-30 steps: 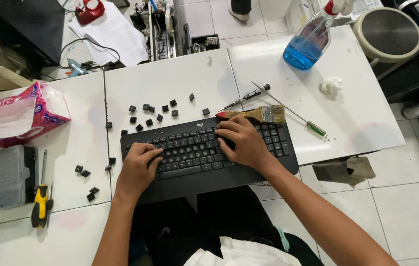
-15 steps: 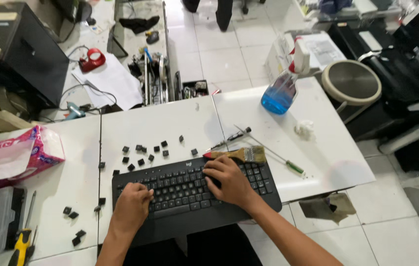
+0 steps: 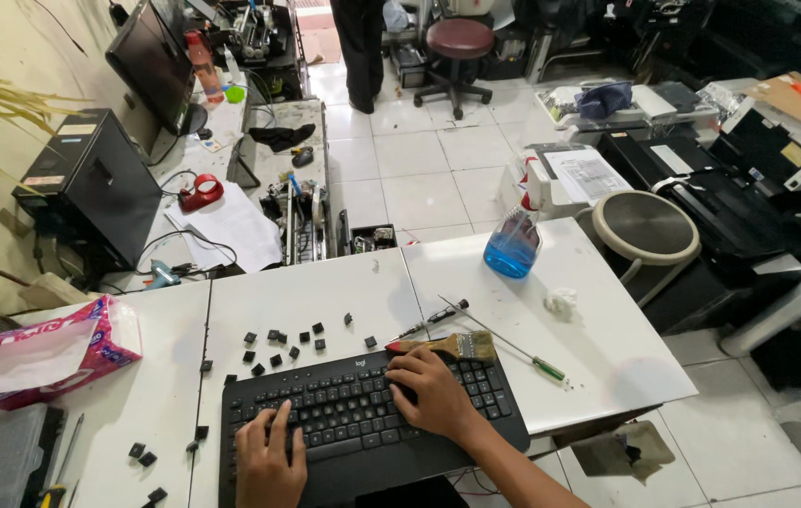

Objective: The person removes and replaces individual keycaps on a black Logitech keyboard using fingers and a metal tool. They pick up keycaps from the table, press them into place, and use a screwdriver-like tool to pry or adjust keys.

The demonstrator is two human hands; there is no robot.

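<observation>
On the white tabletop (image 3: 325, 292), both hands, left (image 3: 269, 458) and right (image 3: 428, 393), rest fingers spread on the black keyboard (image 3: 363, 423), loose keycaps (image 3: 278, 346) scattered just behind it, a paintbrush (image 3: 447, 346) touching its rear edge.

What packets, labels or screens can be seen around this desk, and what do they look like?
Tissue pack: far left of the white table, soft pink and white wrapper, white sheet sticking out.
Monitor: on the side bench at upper left, flat, dark, seen from behind.
Spray bottle: back of the table, clear with blue liquid, white and red trigger.
Computer tower: left, black box with small pale stickers.
</observation>
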